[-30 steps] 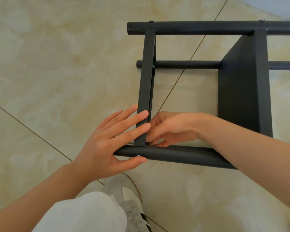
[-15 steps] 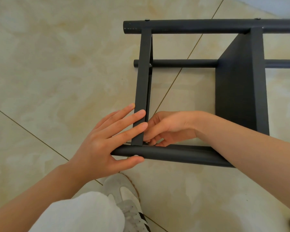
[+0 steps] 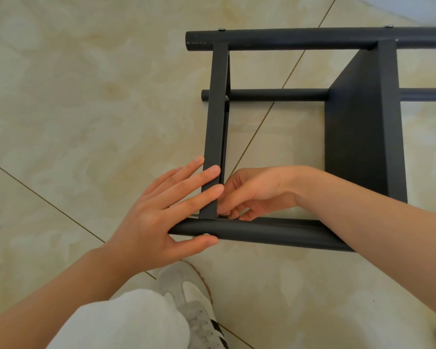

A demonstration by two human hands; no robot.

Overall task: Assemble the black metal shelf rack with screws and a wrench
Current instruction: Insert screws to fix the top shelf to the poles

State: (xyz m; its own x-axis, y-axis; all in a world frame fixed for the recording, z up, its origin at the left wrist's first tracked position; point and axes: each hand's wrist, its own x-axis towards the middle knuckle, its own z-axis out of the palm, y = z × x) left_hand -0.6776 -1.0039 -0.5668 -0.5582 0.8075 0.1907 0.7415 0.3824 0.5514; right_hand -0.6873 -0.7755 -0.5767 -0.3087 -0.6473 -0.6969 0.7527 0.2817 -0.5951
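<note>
black metal shelf rack [image 3: 363, 137] – laid on its side on tiled floor [image 3: 86, 96], just ahead of shoe [image 3: 186, 293].
left hand [image 3: 151, 215] – straight fingers flat across end panel [image 3: 215, 122], thumb under near tube [image 3: 275, 234] by screw head [image 3: 207, 234]; nothing gripped.
right hand [image 3: 257, 190] – fingers curled at inner corner; contents hidden, cannot tell.

The rack [image 3: 363, 137] is matte black, with a silver screw head [image 3: 206, 234] beside the left grip [image 3: 156, 217], over a cream, cloud-marbled floor [image 3: 86, 96] with thin brown lines; below the grip are white trousers [image 3: 126, 321] and a grey-white, black-striped shoe [image 3: 191, 298].
</note>
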